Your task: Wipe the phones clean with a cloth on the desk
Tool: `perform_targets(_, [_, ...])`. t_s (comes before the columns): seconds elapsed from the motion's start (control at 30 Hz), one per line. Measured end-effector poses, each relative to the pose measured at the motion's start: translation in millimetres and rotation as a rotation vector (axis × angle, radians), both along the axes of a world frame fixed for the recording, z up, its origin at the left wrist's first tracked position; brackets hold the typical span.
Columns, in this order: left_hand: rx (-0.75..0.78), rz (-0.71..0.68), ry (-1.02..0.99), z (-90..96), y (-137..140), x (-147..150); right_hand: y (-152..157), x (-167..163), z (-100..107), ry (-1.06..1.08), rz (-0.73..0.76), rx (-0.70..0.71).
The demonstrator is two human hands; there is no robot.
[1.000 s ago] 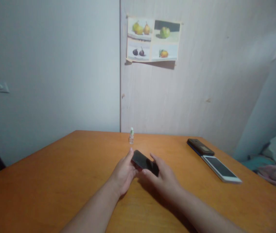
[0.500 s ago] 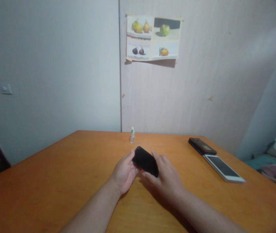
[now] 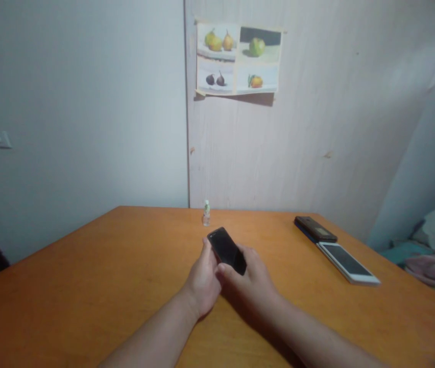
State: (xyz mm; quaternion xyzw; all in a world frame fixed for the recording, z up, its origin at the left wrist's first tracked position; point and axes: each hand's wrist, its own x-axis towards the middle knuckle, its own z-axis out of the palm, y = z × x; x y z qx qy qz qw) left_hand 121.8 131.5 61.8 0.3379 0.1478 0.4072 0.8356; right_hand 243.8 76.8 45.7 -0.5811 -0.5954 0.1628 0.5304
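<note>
While the left hand (image 3: 204, 281), half curled, holds a black smartphone (image 3: 225, 249), the right hand (image 3: 255, 278) clasps its near end, small bottle (image 3: 206, 215) upright beyond.

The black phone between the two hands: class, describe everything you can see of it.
The black phone is a slim slab with rounded corners and a smooth, dark, glass-like face; small pale marks sit near its far end. No lit display shows. Held over the table, it slants away to the left. The right hand grips its near end; the left hand is at its left side. Its underside is hidden.
</note>
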Motion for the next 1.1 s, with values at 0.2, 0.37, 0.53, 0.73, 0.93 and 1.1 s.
perform_targets(0.2, [-0.082, -0.039, -0.015, -0.1, 0, 0, -6, 0, 10, -0.286, -0.043, -0.015])
perform_targets(0.37, [-0.184, -0.025, -0.039, 4.4, 1, -4, 3, 20, 7, -0.268, -0.221, 0.186])
perform_targets(0.53, [-0.222, -0.03, 0.028, 2.1, 0, -4, 4, 16, 12, -0.481, -0.321, 0.235])
perform_targets(0.73, [-0.176, -0.043, 0.002, -3.6, -4, -1, -1, -22, 27, -0.831, -0.195, 0.269])
perform_targets(0.93, [-0.201, -0.105, 0.081, 0.5, -7, -2, 16, -20, 39, -0.884, -0.308, 0.255])
perform_targets(1.1, [-0.18, -0.113, 0.182, 7.0, -9, -3, 46, 13, 55, -0.778, -0.521, 0.165])
